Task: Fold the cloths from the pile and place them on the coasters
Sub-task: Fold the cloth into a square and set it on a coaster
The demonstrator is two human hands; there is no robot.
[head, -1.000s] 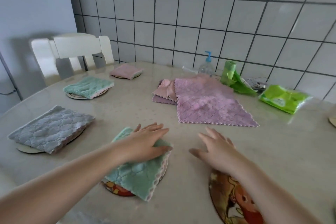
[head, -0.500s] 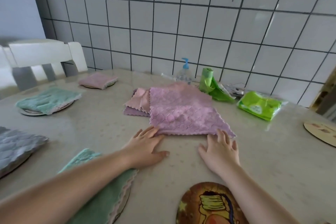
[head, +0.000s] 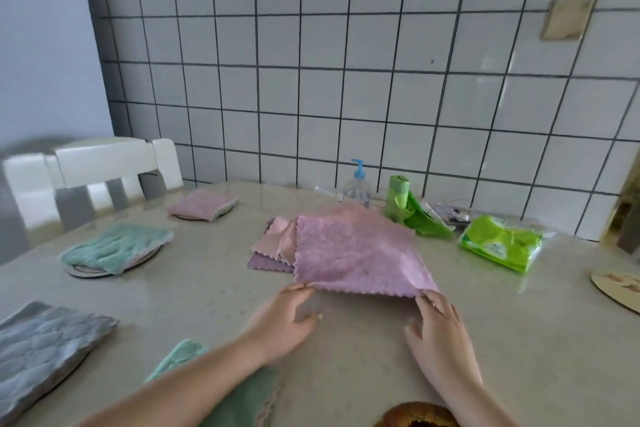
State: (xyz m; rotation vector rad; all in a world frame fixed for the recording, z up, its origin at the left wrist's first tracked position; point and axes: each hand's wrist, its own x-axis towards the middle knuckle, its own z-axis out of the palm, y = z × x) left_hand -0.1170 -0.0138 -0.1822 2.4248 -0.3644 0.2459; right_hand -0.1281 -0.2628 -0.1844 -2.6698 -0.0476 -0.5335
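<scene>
Just beyond your fingertips lies the pile: a square pink quilted microfibre cloth [head: 353, 253] with scalloped edges, spread on top of a peach cloth [head: 277, 239] and a lilac cloth [head: 266, 262].

Your left hand [head: 280, 319] pinches the pink cloth's near left corner between thumb and curled fingers. Your right hand [head: 440, 329] pinches its near right corner likewise; that near edge is raised slightly off the glossy beige table [head: 519, 340].

Left of your left fingers, each folded on a round coaster:
- mint green quilted cloth [head: 117, 246];
- pink cloth [head: 202, 204], farther back;
- grey quilted cloth [head: 45, 350], nearest the edge.

Under your left forearm: another green folded cloth [head: 242, 399].

Beyond the pile, against the white tiled wall [head: 346, 80]: clear pump bottle with blue nozzle [head: 357, 185], green roll of plastic bags [head: 398, 198], green soft wipes packet [head: 498, 243]; printing on it is too blurred to read.

Right of your right fingers: bare round pale coaster [head: 620, 288]. Beneath your right wrist: brown picture coaster [head: 415, 416], partly visible.

White wooden chair [head: 104, 166] stands at the far left.
</scene>
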